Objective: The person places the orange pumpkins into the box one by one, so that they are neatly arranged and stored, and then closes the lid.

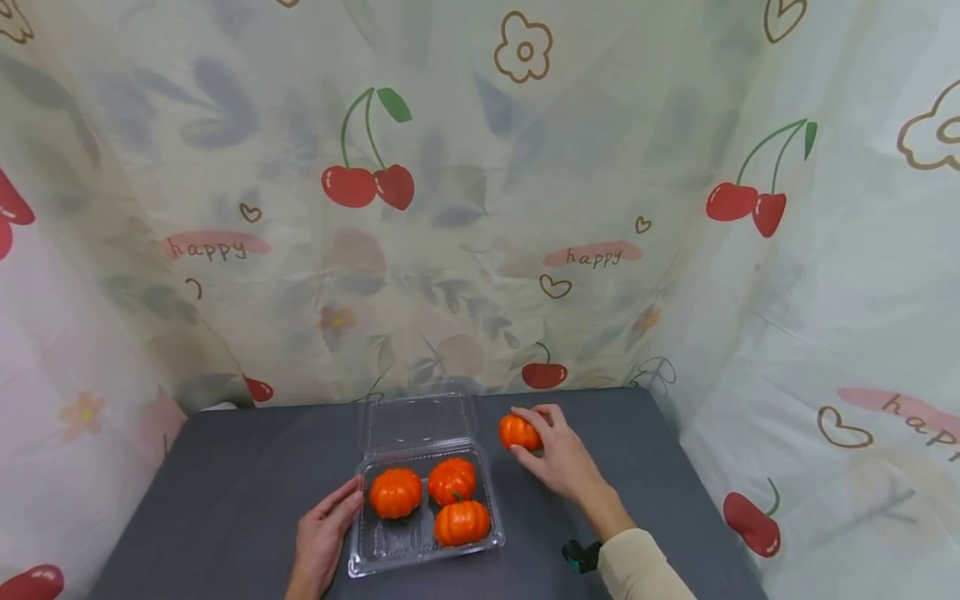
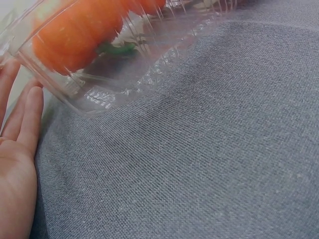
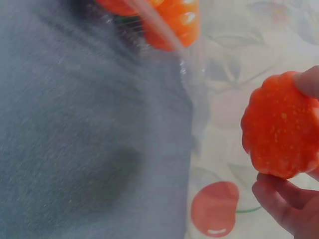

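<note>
A clear plastic box with its lid folded back holds an orange pumpkin at left and two more, one behind the other, at right. My left hand touches the box's left side, its fingers fairly straight; in the left wrist view the hand is beside the box wall. To the right of the box, my right hand grips another pumpkin between thumb and fingers; the right wrist view shows this pumpkin held in the fingertips.
The dark grey table extends on both sides of the box. A patterned curtain hangs behind the table and along both sides. A dark band is around the right wrist, by a light sleeve.
</note>
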Motion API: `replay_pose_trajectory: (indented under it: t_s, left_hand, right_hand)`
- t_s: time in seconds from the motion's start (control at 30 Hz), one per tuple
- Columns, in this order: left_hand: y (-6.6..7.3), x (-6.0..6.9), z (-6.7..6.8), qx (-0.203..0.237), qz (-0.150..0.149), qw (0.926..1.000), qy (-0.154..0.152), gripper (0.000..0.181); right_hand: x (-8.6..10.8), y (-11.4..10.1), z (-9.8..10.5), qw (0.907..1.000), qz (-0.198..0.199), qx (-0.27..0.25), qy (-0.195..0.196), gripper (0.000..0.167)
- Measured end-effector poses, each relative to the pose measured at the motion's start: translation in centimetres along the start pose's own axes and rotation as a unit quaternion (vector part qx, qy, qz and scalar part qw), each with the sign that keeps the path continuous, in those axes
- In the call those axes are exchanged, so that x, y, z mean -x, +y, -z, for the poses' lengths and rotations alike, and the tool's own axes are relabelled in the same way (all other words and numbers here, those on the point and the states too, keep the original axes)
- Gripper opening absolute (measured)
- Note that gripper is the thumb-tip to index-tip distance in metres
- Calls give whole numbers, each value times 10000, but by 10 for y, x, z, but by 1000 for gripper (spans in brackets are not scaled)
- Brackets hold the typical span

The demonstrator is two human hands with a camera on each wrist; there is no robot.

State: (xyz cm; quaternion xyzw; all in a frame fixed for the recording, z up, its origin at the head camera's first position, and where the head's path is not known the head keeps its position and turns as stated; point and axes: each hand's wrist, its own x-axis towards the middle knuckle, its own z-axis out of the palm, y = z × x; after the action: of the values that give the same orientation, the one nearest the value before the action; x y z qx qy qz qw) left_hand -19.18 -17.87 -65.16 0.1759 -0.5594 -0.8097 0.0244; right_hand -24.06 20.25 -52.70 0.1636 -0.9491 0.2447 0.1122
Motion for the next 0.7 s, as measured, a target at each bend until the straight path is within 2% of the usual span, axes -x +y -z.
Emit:
replay_pose_trajectory:
  t_s: [0.23, 0.4, 0.7]
  left_hand:
    - [-2, -1, 1, -72, 65, 9999, 76, 55]
    - [-1, -2, 1, -94, 190, 9997, 113, 62]
    - [-2, -1, 1, -18, 78, 9999, 80, 52]
  right_hand:
    - [0, -15, 3, 9992, 246, -240, 202, 55]
    - [1, -23, 2, 9988, 381, -241, 165, 51]
    - [-3, -38, 2, 9979, 443, -469, 12, 52]
